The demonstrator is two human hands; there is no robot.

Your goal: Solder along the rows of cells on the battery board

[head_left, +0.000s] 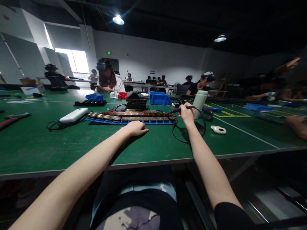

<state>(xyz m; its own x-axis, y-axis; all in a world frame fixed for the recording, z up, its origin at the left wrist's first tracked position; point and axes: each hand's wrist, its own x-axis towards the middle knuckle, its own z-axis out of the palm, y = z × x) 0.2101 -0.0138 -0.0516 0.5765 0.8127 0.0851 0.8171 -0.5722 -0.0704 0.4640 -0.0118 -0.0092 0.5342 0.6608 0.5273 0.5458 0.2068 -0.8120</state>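
Note:
My right hand (186, 114) is closed around a slim black tool (176, 109) with a black cable (189, 127) looping from it onto the green table (72, 140); the tool's tip points left at a blue tray (130, 120) stacked with long brown circuit strips. My left hand (136, 128) rests on the table just in front of that tray, fingers curled under, nothing visible in it. A pale cylindrical bottle (199, 99) stands right behind my right hand.
A white power strip (74, 115) with black cord lies left of the tray; a black box (136, 101) and blue bins (159, 98) sit behind it. A small white device (218, 129) lies at right. Several other people sit at tables beyond.

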